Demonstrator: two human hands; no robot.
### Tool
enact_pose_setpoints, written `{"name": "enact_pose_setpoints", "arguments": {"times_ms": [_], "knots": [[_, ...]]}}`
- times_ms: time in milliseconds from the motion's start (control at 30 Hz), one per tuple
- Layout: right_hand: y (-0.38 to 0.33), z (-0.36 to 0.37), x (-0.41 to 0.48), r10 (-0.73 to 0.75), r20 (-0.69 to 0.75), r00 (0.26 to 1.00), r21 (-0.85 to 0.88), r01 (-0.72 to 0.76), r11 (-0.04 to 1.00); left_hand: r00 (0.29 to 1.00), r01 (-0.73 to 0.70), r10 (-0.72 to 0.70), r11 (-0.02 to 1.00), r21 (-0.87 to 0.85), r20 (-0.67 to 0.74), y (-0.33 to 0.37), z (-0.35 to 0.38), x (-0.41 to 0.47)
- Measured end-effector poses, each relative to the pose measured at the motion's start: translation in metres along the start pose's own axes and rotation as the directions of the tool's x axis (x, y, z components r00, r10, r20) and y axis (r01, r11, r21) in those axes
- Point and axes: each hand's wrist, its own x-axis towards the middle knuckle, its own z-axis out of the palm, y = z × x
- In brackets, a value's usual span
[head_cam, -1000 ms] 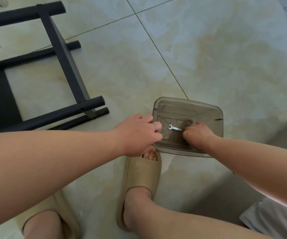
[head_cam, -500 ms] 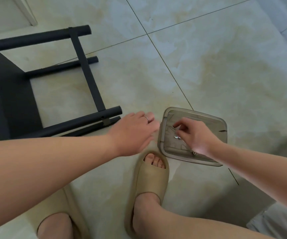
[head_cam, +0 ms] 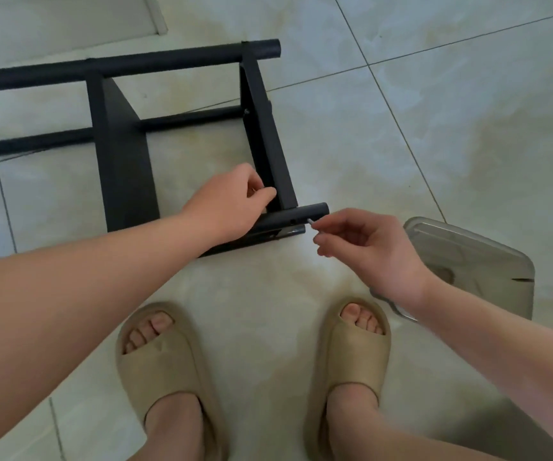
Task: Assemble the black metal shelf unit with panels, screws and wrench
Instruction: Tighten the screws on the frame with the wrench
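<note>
The shelf frame (head_cam: 125,154) lies sideways on the floor (head_cam: 434,128), its near tube (head_cam: 313,210) running left-right. The left hand (head_cam: 232,201) grips it; the right hand (head_cam: 368,247) pinches a screw (head_cam: 310,221), which points left at the tube's end.

Black metal shelf frame (head_cam: 125,161) ahead, clear plastic tray (head_cam: 474,257) at right
We find both on the pale tiled floor (head_cam: 434,128): the frame beyond our tan foam slippers (head_cam: 165,364), the tray just right of them.
</note>
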Motion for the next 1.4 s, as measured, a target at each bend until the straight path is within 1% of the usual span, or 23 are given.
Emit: {"name": "enact_pose_setpoints", "arguments": {"times_ms": [100, 167, 233, 467, 567, 833, 1033, 1233, 1400], "knots": [[0.0, 0.012, -0.003, 0.009, 0.014, 1.0, 0.03, -0.009, 1.0, 0.982, 0.035, -0.016, 0.995, -0.094, 0.188, 0.001, 0.001, 0.007], [0.0, 0.015, -0.003, 0.011, 0.012, 1.0, 0.048, -0.011, 0.999, 0.95, 0.093, -0.027, 0.975, -0.201, 0.31, 0.004, 0.004, 0.009], [0.002, 0.017, -0.001, 0.01, -0.005, 1.0, 0.071, -0.009, 0.997, 0.929, 0.142, -0.037, 0.954, -0.263, 0.368, 0.006, 0.006, 0.011], [0.009, 0.027, 0.004, -0.056, -0.032, 0.998, 0.123, 0.059, 0.991, 0.933, 0.115, 0.005, 0.943, -0.311, 0.36, -0.004, 0.01, 0.013], [0.012, 0.029, 0.004, -0.07, -0.03, 0.997, 0.096, 0.073, 0.993, 0.943, 0.108, 0.006, 0.941, -0.322, 0.333, -0.003, 0.012, 0.014], [0.019, 0.023, 0.001, -0.115, -0.044, 0.992, -0.023, 0.114, 0.993, 0.946, 0.106, 0.001, 0.943, -0.315, 0.323, 0.001, 0.01, 0.011], [0.022, 0.023, 0.001, -0.144, -0.044, 0.989, -0.06, 0.142, 0.988, 0.948, 0.126, -0.017, 0.936, -0.329, 0.317, 0.001, 0.01, 0.011], [0.023, 0.02, 0.0, -0.133, -0.047, 0.99, -0.08, 0.129, 0.988, 0.945, 0.147, -0.031, 0.93, -0.338, 0.325, 0.002, 0.009, 0.011], [0.02, 0.023, 0.002, -0.116, -0.059, 0.991, -0.082, 0.111, 0.99, 0.947, 0.134, -0.019, 0.931, -0.34, 0.321, 0.002, 0.009, 0.01]]}}
